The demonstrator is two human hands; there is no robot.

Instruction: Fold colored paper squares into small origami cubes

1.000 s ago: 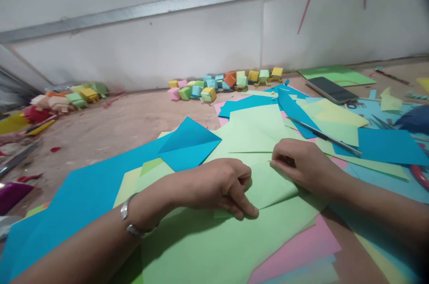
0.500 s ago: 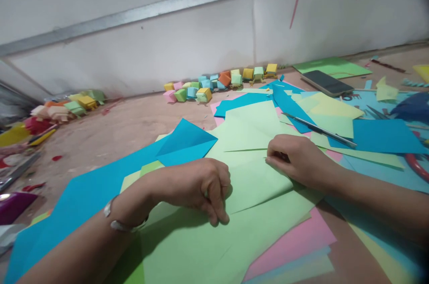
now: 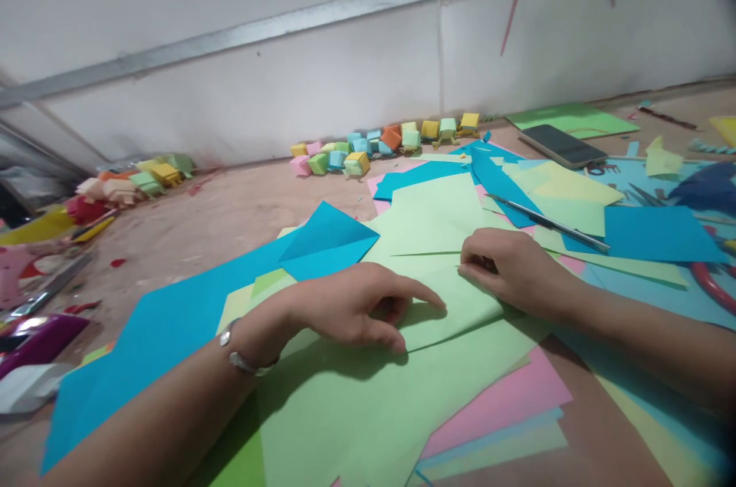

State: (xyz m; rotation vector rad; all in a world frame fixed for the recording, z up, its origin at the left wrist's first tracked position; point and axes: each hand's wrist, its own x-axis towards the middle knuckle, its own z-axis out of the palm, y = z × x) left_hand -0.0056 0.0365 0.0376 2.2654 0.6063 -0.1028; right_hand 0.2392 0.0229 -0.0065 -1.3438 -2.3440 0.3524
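Observation:
A folded light green paper sheet (image 3: 454,303) lies on a pile of green, pink and blue sheets in front of me. My left hand (image 3: 356,310) rests on its left part, index finger stretched out along the fold and thumb pressed down, the other fingers curled under. My right hand (image 3: 511,268) sits at the sheet's far right corner, fingers curled and pinching the paper's edge. A silver bracelet (image 3: 238,357) circles my left wrist.
Large blue sheets (image 3: 172,318) spread to the left, and a folded blue square (image 3: 327,241) lies behind my left hand. A thin metal tool (image 3: 546,222) and a phone (image 3: 563,146) lie at the right. Small folded paper cubes (image 3: 373,146) line the wall; more paper figures (image 3: 132,180) sit at far left.
My left hand slid left along the green sheet, then stretched its index finger out along the fold. My right hand stayed at the corner.

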